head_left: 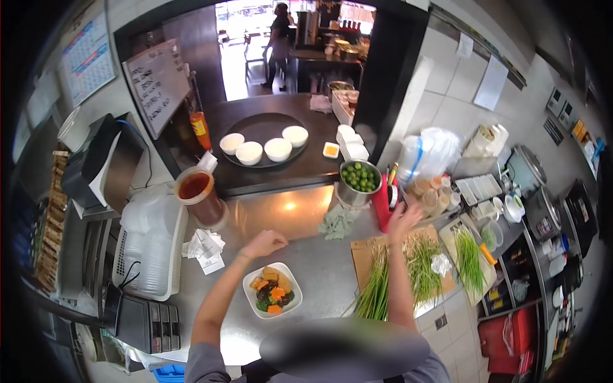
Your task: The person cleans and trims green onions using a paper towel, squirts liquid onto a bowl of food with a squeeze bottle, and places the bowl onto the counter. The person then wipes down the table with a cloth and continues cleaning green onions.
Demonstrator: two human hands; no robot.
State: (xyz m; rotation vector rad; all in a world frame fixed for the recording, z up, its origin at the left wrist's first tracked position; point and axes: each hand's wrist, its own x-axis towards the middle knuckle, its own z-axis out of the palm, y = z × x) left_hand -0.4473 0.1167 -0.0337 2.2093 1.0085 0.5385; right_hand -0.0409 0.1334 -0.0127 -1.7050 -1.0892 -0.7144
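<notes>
While hands (405, 221) hover, scallions (375, 287) point nearward.

Left hand (268, 242) with palm hidden, blurred oval (345, 352) at bottom, calendar print (89, 57) too small to read

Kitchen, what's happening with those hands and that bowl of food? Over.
Left hand loosely curled beyond white bowl. Right hand spread near red container. Bowl on counter, food inside. Nothing between left hand and bowl.

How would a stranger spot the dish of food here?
Start at the steel counter in the foreground. On it, just below the person's left hand, sits a white dish. Unlike the round white bowls on the dark tray, it is squarish and holds orange, brown and green food.
</notes>
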